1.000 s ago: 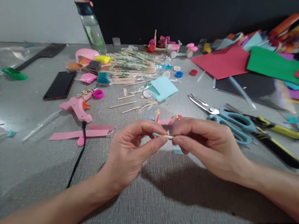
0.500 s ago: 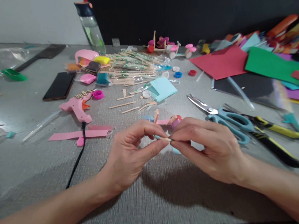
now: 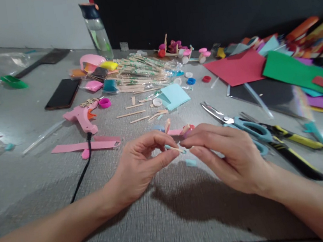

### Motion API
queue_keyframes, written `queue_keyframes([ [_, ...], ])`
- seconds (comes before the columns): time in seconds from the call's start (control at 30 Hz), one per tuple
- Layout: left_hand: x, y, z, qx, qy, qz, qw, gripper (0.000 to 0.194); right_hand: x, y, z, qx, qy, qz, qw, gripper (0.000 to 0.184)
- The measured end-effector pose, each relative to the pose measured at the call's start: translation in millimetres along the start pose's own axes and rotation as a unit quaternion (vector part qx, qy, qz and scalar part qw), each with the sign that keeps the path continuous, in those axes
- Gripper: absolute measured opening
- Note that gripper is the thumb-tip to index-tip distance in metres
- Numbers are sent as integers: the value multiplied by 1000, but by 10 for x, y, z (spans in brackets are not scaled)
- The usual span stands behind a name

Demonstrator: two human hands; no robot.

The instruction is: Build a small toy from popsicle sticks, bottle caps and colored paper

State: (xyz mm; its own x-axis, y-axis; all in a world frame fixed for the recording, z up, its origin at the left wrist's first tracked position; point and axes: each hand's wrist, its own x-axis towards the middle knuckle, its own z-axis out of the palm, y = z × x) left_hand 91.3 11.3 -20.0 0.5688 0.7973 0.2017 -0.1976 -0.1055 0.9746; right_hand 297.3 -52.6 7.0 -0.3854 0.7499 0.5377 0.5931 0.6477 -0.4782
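My left hand (image 3: 142, 166) pinches a short thin wooden stick (image 3: 179, 149) between thumb and index finger; both ends of it look light blue. Just off the stick's right end, my right hand (image 3: 232, 157) hovers with thumb and fingertips slightly apart, and I see nothing between them. Under the fingers lies a small light-blue paper piece (image 3: 191, 162) on the table. Directly behind my hands is a pink strip (image 3: 175, 132) with little wooden pieces and a red cap (image 3: 191, 127), partly hidden by my right fingers.
A pink glue gun (image 3: 80, 117) with a black cord (image 3: 81, 176) lies at left, near a phone (image 3: 63, 93). Scissors (image 3: 238, 125) and yellow-black pliers (image 3: 295, 155) lie at right. Behind are wrapped sticks (image 3: 143, 68), folded blue paper (image 3: 174, 96) and a water bottle (image 3: 97, 32).
My right fingertips, earlier pressed on the stick's right end, have parted and come off it, baring its light-blue tip. My left hand keeps its pinch. The view has shifted slightly.
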Motion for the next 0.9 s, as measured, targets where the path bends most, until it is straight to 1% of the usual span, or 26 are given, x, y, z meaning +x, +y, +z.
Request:
queue_keyframes([
  [0.1,7,-4,2,-31,-3,-32,999,6,9,-4,-47,15,15,48,999,14],
  [0.17,8,-17,-1,-41,-6,-44,998,5,11,-9,-54,23,13,67,997,9],
  [0.23,10,-30,-5,-42,-8,-50,998,6,9,-14,-39,25,10,62,998,2],
  [0.27,11,-33,-6,-43,-8,-51,998,6,8,-16,-25,21,11,53,998,2],
  [0.4,14,-23,2,-48,-9,-56,997,8,11,-24,24,0,24,20,1000,9],
  [0.63,15,10,-4,-31,-21,-41,998,7,-6,-35,49,4,20,25,999,10],
  [0.7,16,16,-5,-29,-18,-38,999,7,-10,-48,59,15,19,49,998,10],
  [0.77,18,19,2,-54,-21,-53,997,5,-8,-62,79,47,23,103,993,11],
  [0.83,19,12,15,-94,-28,-78,992,10,-1,-69,113,100,38,167,980,12],
  [0.9,20,-9,31,-138,-34,-101,985,19,8,-65,159,164,64,223,959,14],
])
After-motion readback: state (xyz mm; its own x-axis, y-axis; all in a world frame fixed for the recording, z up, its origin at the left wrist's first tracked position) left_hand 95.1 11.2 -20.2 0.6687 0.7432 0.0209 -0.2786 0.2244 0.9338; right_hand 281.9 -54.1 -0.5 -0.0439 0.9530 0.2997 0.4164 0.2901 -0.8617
